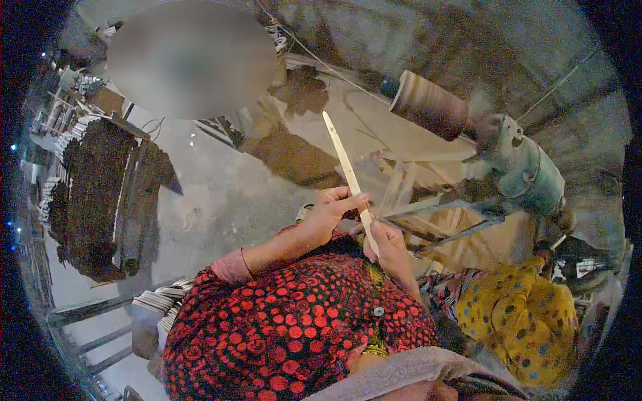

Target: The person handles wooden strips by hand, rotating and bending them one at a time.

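Note:
A long, pale, narrow strip that looks like wood (342,157) slants up and away from my body, its far tip rounded. My left hand (334,212) pinches it near the middle, thumb and fingers closed on it. Lower down, my right hand (391,246) grips the strip close to its near end. Both hands are in front of my red-dotted black garment (287,321), and the strip's far half sticks out free over the floor.
On the right stands a green motor-like machine (531,170) with a brown cylinder (428,105). Wooden slats (461,230) lie below it. A person in yellow spotted cloth (518,321) is at lower right. Stacked pale pieces (157,301) and a dark mound (93,194) are left.

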`<state>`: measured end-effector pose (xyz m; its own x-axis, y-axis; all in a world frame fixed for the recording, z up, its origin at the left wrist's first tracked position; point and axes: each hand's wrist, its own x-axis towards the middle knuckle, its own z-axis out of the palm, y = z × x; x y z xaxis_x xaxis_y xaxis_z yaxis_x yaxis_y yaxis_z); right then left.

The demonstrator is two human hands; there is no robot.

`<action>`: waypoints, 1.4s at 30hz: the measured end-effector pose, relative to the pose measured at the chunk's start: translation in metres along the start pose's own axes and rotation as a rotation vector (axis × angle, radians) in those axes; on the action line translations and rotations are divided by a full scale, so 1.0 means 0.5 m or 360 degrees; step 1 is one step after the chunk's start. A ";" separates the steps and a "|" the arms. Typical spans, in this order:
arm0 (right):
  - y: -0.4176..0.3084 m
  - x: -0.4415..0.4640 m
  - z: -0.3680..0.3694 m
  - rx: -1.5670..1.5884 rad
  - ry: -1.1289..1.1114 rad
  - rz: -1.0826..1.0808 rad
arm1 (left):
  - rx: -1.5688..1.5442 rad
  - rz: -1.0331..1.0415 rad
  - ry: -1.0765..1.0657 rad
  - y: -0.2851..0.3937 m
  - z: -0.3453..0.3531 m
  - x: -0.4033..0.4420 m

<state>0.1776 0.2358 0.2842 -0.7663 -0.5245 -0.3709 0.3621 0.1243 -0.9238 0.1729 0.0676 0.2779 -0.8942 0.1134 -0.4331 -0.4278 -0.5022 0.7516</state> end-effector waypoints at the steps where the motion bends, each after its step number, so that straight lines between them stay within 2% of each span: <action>1: -0.002 -0.003 0.004 0.0028 0.0023 0.0026 | 0.0039 0.0000 -0.0036 -0.004 -0.006 0.005; 5: 0.013 -0.009 -0.001 0.0115 0.0090 0.0093 | 0.0089 -0.0249 -0.0054 0.014 0.003 0.001; 8: 0.012 -0.017 -0.003 0.0141 0.0133 0.0103 | 0.0074 -0.0239 -0.0199 0.011 0.007 0.010; 11: 0.011 -0.021 0.005 0.0199 0.0153 0.0085 | 0.0110 -0.0285 -0.0138 0.005 0.010 0.015; 17: 0.033 -0.031 0.003 0.0332 0.0262 0.0150 | 0.0145 -0.0433 -0.0234 -0.004 0.011 0.029; 24: 0.034 -0.044 -0.001 0.0727 0.0330 0.0212 | 0.0223 -0.0465 -0.0272 -0.033 0.032 0.063; 29: 0.048 -0.046 -0.007 0.0737 0.0376 0.0115 | 0.0141 -0.0407 -0.0286 -0.055 0.059 0.089; 32: 0.051 -0.048 -0.002 0.0778 0.0398 0.0071 | 0.0132 -0.0390 -0.0454 -0.055 0.054 0.094; 36: 0.050 -0.041 0.003 0.0743 0.0388 -0.0039 | 0.0148 -0.0439 -0.0435 -0.049 0.061 0.099; 39: 0.025 -0.035 0.017 0.0845 0.0472 0.0014 | 0.0210 -0.0404 -0.0466 -0.038 0.066 0.104; 42: 0.033 -0.022 0.015 0.0677 0.0480 -0.0081 | 0.0250 -0.0368 -0.0519 -0.021 0.068 0.107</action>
<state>0.1961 0.2376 0.2737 -0.8847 -0.2471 -0.3952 0.4557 -0.2809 -0.8446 0.1252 0.1078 0.2638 -0.7566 0.4856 -0.4380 -0.6143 -0.2981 0.7306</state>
